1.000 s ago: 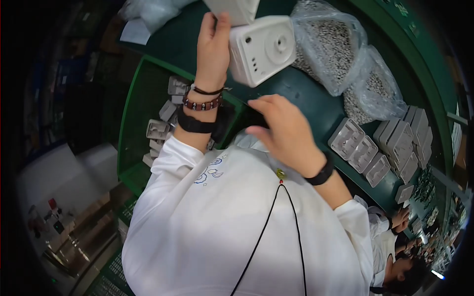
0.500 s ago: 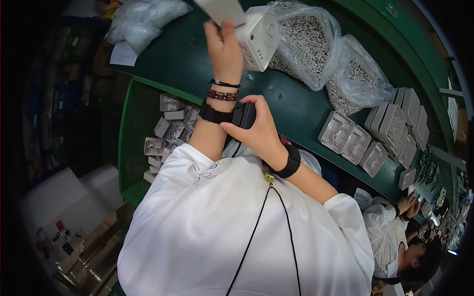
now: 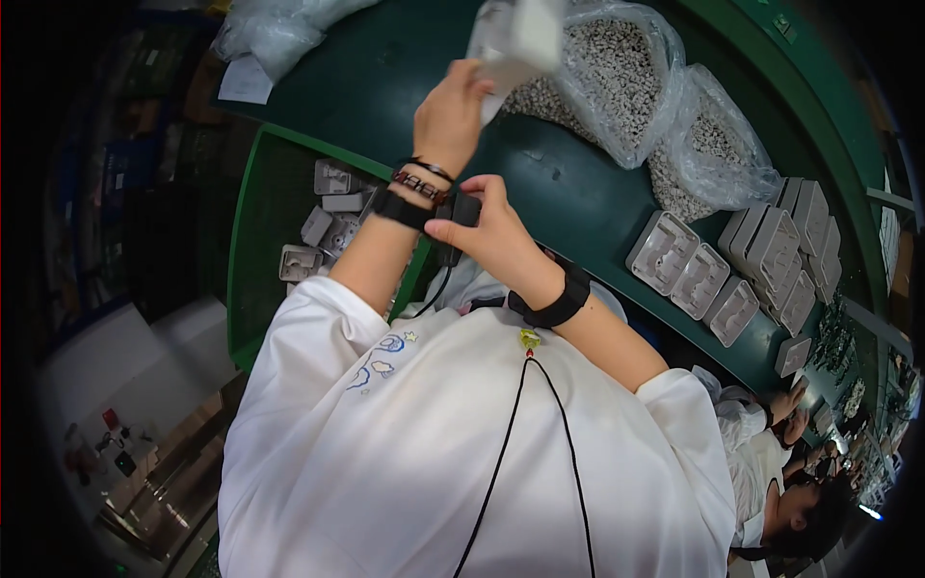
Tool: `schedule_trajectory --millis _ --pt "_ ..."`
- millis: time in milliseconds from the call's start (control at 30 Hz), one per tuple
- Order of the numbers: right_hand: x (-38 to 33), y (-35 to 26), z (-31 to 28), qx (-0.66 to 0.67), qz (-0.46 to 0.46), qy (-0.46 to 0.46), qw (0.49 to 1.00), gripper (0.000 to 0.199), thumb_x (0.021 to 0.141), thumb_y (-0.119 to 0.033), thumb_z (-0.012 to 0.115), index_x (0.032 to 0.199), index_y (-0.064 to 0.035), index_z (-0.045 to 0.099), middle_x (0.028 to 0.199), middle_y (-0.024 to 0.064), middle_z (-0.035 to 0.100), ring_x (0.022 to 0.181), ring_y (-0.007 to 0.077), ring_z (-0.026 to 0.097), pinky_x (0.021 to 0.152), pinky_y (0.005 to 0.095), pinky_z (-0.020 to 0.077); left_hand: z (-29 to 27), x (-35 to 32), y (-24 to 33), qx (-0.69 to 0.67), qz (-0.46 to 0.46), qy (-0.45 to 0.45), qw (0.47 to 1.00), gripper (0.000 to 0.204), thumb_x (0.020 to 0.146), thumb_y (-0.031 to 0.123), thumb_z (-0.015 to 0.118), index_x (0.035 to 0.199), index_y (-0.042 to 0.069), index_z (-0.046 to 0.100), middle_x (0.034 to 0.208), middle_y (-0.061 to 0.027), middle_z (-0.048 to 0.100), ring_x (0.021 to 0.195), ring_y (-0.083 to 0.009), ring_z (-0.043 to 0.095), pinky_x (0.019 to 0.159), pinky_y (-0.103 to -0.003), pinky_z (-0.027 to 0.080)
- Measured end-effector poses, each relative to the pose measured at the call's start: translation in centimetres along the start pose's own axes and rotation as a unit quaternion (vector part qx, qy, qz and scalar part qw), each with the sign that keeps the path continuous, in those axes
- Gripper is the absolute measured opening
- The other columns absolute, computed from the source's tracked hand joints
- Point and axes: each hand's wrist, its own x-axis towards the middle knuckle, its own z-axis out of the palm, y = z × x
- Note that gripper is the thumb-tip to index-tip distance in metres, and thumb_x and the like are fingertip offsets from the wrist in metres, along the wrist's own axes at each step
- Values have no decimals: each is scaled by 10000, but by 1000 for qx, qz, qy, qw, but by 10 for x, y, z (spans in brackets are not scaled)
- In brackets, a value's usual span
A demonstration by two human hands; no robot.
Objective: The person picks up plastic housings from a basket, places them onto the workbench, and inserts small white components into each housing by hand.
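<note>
My left hand (image 3: 449, 118) reaches up over the table, its fingers closed at the lower corner of a white box-shaped housing (image 3: 525, 43). Motion smears the box, so its details cannot be made out. Around my left wrist are a dark cord, a beaded bracelet (image 3: 420, 183) and a black strap (image 3: 401, 210). My right hand (image 3: 506, 246) grips a small black block (image 3: 461, 212) at that strap between thumb and fingers. A black cable (image 3: 438, 292) hangs down from the block. My right wrist wears another black strap (image 3: 559, 301).
Clear plastic bags of small pale parts (image 3: 617, 82) lie at the far side of the green table (image 3: 540, 178). Grey plastic shells (image 3: 665, 252) stand stacked to the right. A green bin (image 3: 246, 226) with more shells is at left. Another person (image 3: 761, 472) sits at lower right.
The white box has turned and shifted slightly up, now blurred; the flat panel by my left hand no longer shows separately. My left hand has moved right and down. My right hand keeps gripping the black block.
</note>
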Motion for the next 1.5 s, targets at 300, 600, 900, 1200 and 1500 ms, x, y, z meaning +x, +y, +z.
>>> schedule_trajectory --millis 300,600,900,1200,1500 --pt "-3 -5 -4 -6 -30 -57 998 578 742 -199 690 1102 29 300 967 169 511 850 197 547 730 277 456 -23 7 8 -588 -313 83 741 266 911 282 424 1081 79 448 1075 -106 517 956 -216 526 788 -326 427" --pt "-38 -69 -101 -145 -184 -1 972 453 658 -99 714 1053 -28 502 1012 111 517 888 236 548 768 326 440 -57 -10 25 94 194 -162 963 177 799 188 542 961 119 530 802 -35 500 765 -218 511 660 -336 391" --pt "-59 18 -140 -541 -243 57 803 413 550 -124 693 940 -120 558 1031 53 503 1044 240 444 921 391 348 3 -73 31 59 264 -248 930 217 693 177 607 902 145 558 721 -36 476 699 -208 498 623 -331 375" --pt "-71 119 -133 -569 -175 -19 803 75 667 -120 535 734 -91 554 862 44 534 946 203 501 940 358 359 44 -115 12 8 187 -293 938 245 723 144 599 963 104 566 799 -52 526 793 -227 519 718 -336 408" --pt "-69 157 -151 -645 -116 83 751 149 664 -76 521 796 -56 587 877 63 541 949 226 512 920 350 374 59 -88 -25 154 221 -265 926 295 702 102 512 992 84 564 901 -69 557 895 -248 510 810 -356 394"
